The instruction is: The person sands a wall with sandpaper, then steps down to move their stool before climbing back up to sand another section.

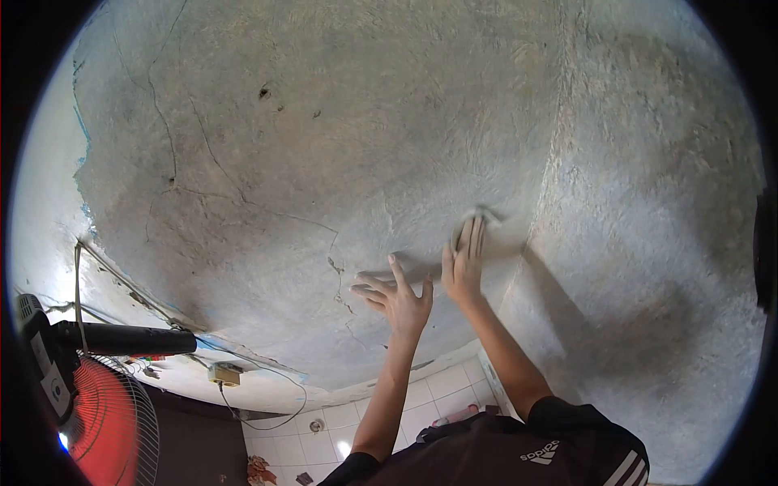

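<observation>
My right hand [463,263] lies against the rough grey plaster wall [389,154], fingers stretched and close together. Under its fingertips a small, flat, pale grey piece [485,214] is pressed to the plaster; most of it is hidden, and I cannot tell its kind. To the left, my left hand [399,300] is open with fingers spread, right at the wall and holding nothing. Thin cracks [332,263] run through the plaster just left of that hand.
At the right, the wall meets another plastered wall [648,202] at a corner. A fan with a red glow [109,421] stands at lower left, near cables and a socket box [224,373]. White tiles [336,417] show below my arms.
</observation>
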Tool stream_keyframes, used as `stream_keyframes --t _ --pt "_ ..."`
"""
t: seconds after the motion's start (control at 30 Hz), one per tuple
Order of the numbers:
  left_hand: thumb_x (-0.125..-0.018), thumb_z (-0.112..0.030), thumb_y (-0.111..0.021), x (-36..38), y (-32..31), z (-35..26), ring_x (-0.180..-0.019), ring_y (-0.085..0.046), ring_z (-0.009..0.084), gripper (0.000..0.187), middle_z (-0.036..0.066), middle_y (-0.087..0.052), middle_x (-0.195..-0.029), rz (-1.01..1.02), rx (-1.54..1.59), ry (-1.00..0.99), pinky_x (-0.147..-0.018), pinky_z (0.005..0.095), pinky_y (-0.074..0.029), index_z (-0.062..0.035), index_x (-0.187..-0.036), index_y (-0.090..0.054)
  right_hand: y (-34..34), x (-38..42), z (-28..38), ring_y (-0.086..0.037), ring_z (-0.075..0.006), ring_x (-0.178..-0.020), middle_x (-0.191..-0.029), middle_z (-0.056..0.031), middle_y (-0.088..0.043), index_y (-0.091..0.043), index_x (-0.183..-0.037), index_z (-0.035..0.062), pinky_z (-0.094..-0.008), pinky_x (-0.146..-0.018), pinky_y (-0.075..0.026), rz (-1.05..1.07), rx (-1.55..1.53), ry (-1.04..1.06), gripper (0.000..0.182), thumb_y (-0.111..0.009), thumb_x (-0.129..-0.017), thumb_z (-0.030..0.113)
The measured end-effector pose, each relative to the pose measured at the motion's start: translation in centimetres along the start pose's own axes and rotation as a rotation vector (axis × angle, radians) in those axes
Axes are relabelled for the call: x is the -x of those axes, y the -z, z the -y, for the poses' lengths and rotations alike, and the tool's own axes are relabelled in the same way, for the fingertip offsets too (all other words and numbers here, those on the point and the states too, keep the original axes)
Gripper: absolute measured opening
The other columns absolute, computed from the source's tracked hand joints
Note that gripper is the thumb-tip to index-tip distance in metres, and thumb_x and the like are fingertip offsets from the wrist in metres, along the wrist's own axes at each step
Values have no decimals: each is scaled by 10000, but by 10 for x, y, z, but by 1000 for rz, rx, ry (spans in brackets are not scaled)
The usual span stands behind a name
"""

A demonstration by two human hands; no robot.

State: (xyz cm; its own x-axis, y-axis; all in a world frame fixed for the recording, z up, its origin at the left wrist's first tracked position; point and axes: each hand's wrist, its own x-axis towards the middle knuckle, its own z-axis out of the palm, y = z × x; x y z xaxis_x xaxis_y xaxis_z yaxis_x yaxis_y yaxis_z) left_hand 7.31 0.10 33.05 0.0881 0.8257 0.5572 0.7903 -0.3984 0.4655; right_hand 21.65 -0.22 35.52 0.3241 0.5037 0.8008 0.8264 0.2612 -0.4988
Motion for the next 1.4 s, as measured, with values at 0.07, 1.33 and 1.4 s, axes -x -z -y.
stream_keyframes --t 0.07,1.33,1.4 --pt "-826 -517 -760 -4 -5 -2 -1274 268 763 1066 507 202 -1480 -21 -58 16 -943 866 -3 -98 -1604 -163 -12 44 -16 -131 -560 -1468 -1558 -418 -149 -162 -1515 -161 -587 -1201 -110 158 42 39 720 -388 -1044 334" --pt "-867 -687 -612 -73 32 -65 -1235 365 729 1170 506 283 -1444 -97 20 -14 -908 860 122 -17 -1592 16 70 -165 12 -238 -481 -1476 -1570 -312 -293 -310 -1521 -75 -610 -1193 -129 -167 102 297 642 -404 -1030 328" --pt "-870 -688 -606 -72 33 -65 -1240 362 727 1164 503 287 -1445 -102 10 -12 -915 857 120 -17 -1593 12 61 -169 27 -243 -477 -1476 -1573 -304 -295 -309 -1524 -71 -609 -1194 -124 -173 109 305 641 -398 -1028 325"
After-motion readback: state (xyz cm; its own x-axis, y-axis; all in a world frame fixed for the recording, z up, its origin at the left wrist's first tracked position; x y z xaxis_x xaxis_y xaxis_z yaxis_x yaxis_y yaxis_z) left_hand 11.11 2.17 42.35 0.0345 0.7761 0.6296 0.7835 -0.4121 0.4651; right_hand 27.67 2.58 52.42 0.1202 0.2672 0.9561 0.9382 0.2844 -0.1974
